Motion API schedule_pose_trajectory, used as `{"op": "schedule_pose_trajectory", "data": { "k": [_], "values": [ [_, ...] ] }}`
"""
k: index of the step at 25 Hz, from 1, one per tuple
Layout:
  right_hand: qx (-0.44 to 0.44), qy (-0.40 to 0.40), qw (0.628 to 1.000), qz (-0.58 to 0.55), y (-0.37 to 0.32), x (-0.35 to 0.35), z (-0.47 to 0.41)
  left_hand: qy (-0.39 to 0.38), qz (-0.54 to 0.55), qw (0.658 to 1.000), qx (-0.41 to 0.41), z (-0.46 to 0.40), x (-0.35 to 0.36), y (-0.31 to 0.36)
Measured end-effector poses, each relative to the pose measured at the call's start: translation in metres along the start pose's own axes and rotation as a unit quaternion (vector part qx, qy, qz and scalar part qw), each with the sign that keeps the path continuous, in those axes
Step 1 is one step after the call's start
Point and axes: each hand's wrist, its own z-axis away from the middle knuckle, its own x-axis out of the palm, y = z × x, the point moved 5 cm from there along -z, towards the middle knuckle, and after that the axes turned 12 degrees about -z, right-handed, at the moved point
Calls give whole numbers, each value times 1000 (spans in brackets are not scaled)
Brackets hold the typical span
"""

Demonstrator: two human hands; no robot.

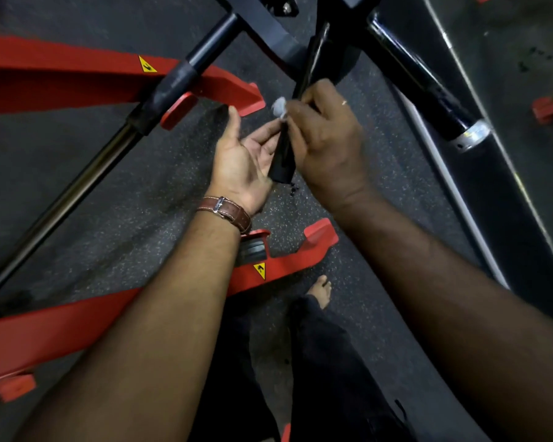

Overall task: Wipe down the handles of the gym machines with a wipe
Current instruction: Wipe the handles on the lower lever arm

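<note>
Head view, looking down at a speckled rubber floor (115,199): at far left two red frame beams (61,78) of a gym machine run across, with a long dark bar (87,177) slanting over the upper one. Further right, the left hand (243,157), a brown leather watch strap (227,212) on its wrist, is held palm-up with thumb raised and fingers loosely extended; its fingertips (270,135) touch the left side of a black handle (284,154) that hangs down between both hands. A small white wipe (280,106) sits against the handle just above those fingertips. On the handle's right side, the right hand (329,141) curls round it, its fingers pinching the wipe to the handle's surface. A bare foot (321,290) stands on the floor below. At far right, a thick black tube (428,87) with a silver collar slants downward.
</note>
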Motion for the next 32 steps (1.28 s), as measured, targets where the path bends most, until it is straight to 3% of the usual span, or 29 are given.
{"op": "schedule_pose_trajectory", "data": {
  "k": [4, 6, 9, 10, 13, 15, 19, 24, 29, 31, 32],
  "values": [
    [-74, -141, 987, 0, -17, 7, 44, -5, -48, 999, 9, 12, -1, 1],
    [-57, -116, 991, 10, -10, -1, 12, 8, -69, 997, 20, 12, -1, 3],
    [-14, 34, 999, 13, 6, -15, -20, 13, -75, 997, 24, 13, -6, 3],
    [-14, 46, 999, 8, 4, -13, -10, 18, -79, 996, 24, 14, -8, 1],
    [-70, -45, 997, 0, -17, 3, 52, 15, -73, 997, 21, 20, -9, -2],
    [-75, -50, 995, -38, -13, -1, 42, 24, -72, 997, 28, 22, -10, -3],
    [18, 97, 992, -77, 9, -8, 12, 53, -82, 995, 35, 21, -14, -6],
    [24, 30, 993, -109, -7, 23, 89, 50, -69, 996, 26, 24, -12, -5],
    [88, 144, 970, -177, 2, 5, 80, 62, -96, 993, 35, 23, -14, -6],
    [208, 185, 929, -244, 18, 6, 76, 83, -115, 989, 41, 24, -16, -9],
    [285, 201, 877, -330, 29, 12, 72, 91, -125, 987, 45, 26, -16, -11]
  ]
}}
